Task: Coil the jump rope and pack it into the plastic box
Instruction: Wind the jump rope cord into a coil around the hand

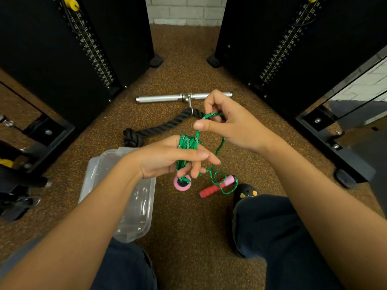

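- Leftmost, a black weight stack [69, 51] with a yellow pin [71, 3] is seen; dark machine parts lie below it at the frame's left edge.
- Clear plastic box [125, 206] is set on the speckled floor [188, 227], open side up, under the left forearm; nothing is seen inside it.
- Left hand [167, 158] is held above the floor just right of the box, fingers spread flat, with several turns of green rope [188, 143] wound around them; the coil is pinned under the thumb.
- Pink handle end [182, 183] hangs just below the left fingers, seen end-on.
- Black thick rope [159, 128] with a knotted end lies on the floor behind the hands, clipped to a steel bar [167, 99].
- From the coil, a rope strand runs up to the right hand [228, 122], where it is pinched between thumb and curled fingers as a small loop.
- Loose rope drops from the right hand down to the floor, curling around the second handle [215, 186], red grip with pink tip, lying flat near a black shoe [245, 193].
- Dark trouser legs are seen at the bottom, right knee raised.
- Second weight stack [293, 45] stands at right.
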The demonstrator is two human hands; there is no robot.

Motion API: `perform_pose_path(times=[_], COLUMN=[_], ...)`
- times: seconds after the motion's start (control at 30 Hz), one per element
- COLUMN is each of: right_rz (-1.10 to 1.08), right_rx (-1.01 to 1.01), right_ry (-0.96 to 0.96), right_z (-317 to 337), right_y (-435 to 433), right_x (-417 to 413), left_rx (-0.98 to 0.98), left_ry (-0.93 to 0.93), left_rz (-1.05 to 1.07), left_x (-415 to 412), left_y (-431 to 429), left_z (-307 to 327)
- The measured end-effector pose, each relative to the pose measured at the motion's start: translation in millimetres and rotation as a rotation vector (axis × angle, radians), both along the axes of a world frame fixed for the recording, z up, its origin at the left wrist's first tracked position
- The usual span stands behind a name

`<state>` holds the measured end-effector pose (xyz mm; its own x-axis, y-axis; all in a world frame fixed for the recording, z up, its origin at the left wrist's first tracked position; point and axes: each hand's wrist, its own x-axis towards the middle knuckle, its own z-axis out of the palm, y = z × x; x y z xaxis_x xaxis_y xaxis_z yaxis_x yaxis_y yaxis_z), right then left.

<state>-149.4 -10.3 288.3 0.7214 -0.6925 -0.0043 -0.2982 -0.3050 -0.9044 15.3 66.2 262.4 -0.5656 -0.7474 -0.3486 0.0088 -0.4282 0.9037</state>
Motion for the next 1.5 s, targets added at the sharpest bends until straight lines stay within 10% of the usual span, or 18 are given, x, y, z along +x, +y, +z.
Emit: perform_pose_path(times=[0.3, 0.43, 0.7, 0.9, 1.3, 1.5], right_rz=[-0.002, 0.035, 0.192, 0.151, 0.059, -0.004], right_rx=[-0.093, -0.174, -0.355, -0.498, -0.383, -0.246], right_ry=[0.08, 0.217, 0.5, 0.375, 0.29, 0.228], right_z=[-16, -24, -32, -23, 1, 2], right_y=[10, 16, 33, 29, 5, 0], right_x=[11, 16, 19, 18, 0, -3], left_rx=[0.256, 0.208, -0.078, -0.117, -0.013, 0.106], left_ry=[0.858, 0.946, 0.372, -0.054, -0.183, 0.069], left_rz=[0.145, 0.356, 0.736, 0.664, 0.194, 0.048], left_x=[1, 10, 8, 0, -14, -10], left_y=[-3, -6, -12, -11, -3, -1], left_z=[3, 2, 2, -7, -6, -2])
